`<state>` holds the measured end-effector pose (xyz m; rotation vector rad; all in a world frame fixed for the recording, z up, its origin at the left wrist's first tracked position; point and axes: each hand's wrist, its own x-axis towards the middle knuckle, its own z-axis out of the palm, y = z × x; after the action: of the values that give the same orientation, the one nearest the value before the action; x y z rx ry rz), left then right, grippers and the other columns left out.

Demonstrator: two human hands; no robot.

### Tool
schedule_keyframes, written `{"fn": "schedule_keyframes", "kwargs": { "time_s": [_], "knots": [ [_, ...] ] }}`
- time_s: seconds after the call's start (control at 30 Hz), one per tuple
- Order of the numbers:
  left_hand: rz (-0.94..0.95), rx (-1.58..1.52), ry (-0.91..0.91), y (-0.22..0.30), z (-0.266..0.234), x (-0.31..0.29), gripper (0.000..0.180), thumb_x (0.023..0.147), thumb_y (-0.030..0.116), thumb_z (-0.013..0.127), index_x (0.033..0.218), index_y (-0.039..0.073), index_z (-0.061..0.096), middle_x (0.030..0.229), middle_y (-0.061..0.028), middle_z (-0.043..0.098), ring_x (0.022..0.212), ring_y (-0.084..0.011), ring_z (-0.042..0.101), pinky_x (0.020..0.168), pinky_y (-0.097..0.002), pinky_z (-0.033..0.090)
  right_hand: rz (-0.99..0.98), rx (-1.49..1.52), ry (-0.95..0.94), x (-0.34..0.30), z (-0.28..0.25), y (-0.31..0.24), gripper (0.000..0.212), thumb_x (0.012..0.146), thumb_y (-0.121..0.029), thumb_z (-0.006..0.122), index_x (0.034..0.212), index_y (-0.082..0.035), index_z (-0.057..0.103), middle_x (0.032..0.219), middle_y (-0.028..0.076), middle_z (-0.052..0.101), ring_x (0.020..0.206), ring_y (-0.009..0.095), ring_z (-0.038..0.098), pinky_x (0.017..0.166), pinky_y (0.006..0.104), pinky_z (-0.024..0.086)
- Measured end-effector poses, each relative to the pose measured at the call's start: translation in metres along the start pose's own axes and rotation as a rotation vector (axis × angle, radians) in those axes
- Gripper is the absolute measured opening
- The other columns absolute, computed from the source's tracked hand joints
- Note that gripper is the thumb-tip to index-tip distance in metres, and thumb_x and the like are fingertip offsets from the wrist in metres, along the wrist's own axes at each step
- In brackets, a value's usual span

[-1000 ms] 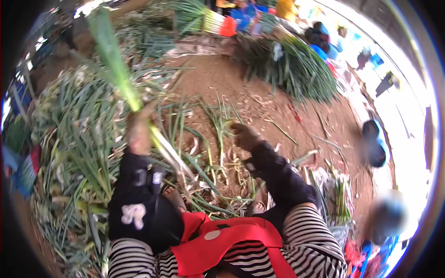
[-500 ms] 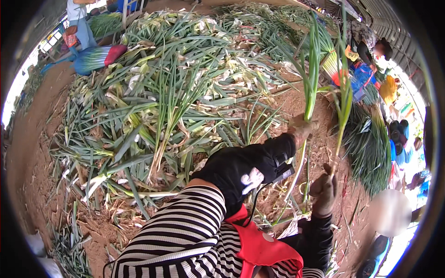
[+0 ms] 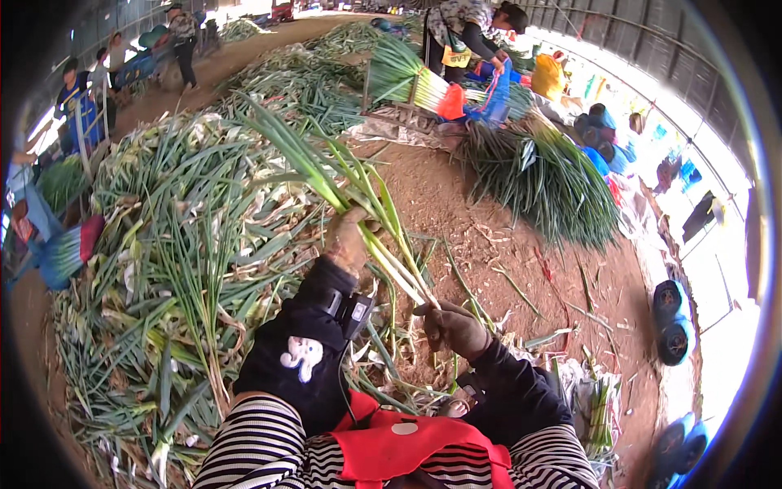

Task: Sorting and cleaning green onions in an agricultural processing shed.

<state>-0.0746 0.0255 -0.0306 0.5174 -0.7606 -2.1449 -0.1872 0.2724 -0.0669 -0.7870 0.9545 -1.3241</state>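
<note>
My left hand [image 3: 349, 238], in a soil-stained glove, is closed round the middle of a few long green onions [image 3: 322, 183]. Their leaves point up and to the left, and the pale stalks slant down to the right. At the root end, my right hand [image 3: 458, 328], in a dark glove, has its fingers pinched on the stalk tips. The stalks lie side by side between both hands, above bare soil. Black sleeve covers are on my forearms, with a dark device strapped at the left wrist.
A heap of leaves and trimmings [image 3: 187, 236] spreads along the left. A large onion pile [image 3: 546, 179] lies at the upper right, near a bundle with a red-wrapped end [image 3: 450, 103]. Behind it a person [image 3: 460, 33] bends over a blue bag. Other people stand at far left.
The onion in my right hand, apart before, now lies against those in my left. Both hands have come closer together, and the view has tilted up and turned to the right.
</note>
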Motion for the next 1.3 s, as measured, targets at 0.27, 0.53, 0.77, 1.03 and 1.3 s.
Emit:
{"fn": "schedule_keyframes", "kwargs": {
  "time_s": [0.27, 0.53, 0.77, 1.03, 1.3],
  "knots": [
    [-0.037, -0.059, -0.271, -0.004, 0.002, -0.007, 0.016, 0.08, 0.011, 0.061, 0.095, 0.008, 0.061, 0.08, -0.0004, 0.057, 0.068, -0.0125, 0.051, 0.063, -0.0304, 0.046, 0.115, 0.037, -0.187, -0.001, -0.021, -0.004, 0.047, 0.096, -0.035, 0.045, 0.123, 0.004, 0.047, 0.072, 0.001, 0.051, 0.058, 0.011, 0.048, 0.053, 0.0262, 0.04],
    [-0.056, 0.264, -0.278, -0.032, 0.021, -0.02, 0.011, 0.081, 0.003, 0.061, 0.092, 0.003, 0.063, 0.074, -0.0039, 0.061, 0.057, -0.0116, 0.056, 0.049, -0.0252, 0.046, -0.248, -0.425, 0.261, 0.027, 0.0, -0.041, 0.053, 0.09, -0.041, 0.058, 0.122, 0.0, 0.05, 0.099, 0.002, 0.057, 0.088, 0.011, 0.053, 0.075, 0.0268, 0.045],
    [-0.066, 0.265, -0.205, -0.036, 0.025, -0.033, 0.007, 0.081, 0.003, 0.064, 0.088, 0.001, 0.064, 0.066, -0.0028, 0.059, 0.052, -0.0109, 0.053, 0.05, -0.026, 0.047, -0.11, -0.338, 0.52, 0.042, -0.024, -0.031, 0.023, 0.09, -0.025, 0.057, 0.094, -0.003, 0.061, 0.076, 0.002, 0.059, 0.064, 0.01, 0.055, 0.057, 0.0277, 0.046],
    [0.174, 0.101, -0.012, 0.012, -0.003, -0.008, 0.009, 0.083, 0.007, 0.062, 0.091, 0.005, 0.061, 0.069, 0.0011, 0.053, 0.054, -0.0096, 0.047, 0.052, -0.0244, 0.042, 0.374, -1.552, 0.689, 0.016, -0.107, 0.009, 0.027, 0.085, -0.025, 0.051, 0.092, -0.002, 0.064, 0.087, 0.021, 0.065, 0.09, 0.037, 0.063, 0.075, 0.0443, 0.049],
    [0.246, 0.182, 0.196, 0.01, -0.007, 0.0, 0.016, 0.078, 0.014, 0.066, 0.091, 0.007, 0.061, 0.08, 0.0008, 0.055, 0.068, -0.0115, 0.05, 0.065, -0.0268, 0.046, -0.283, -1.422, 0.997, 0.012, -0.084, -0.028, 0.026, 0.088, -0.027, 0.057, 0.108, -0.011, 0.058, 0.103, 0.012, 0.06, 0.085, 0.032, 0.062, 0.075, 0.0435, 0.05]
  ]
}}
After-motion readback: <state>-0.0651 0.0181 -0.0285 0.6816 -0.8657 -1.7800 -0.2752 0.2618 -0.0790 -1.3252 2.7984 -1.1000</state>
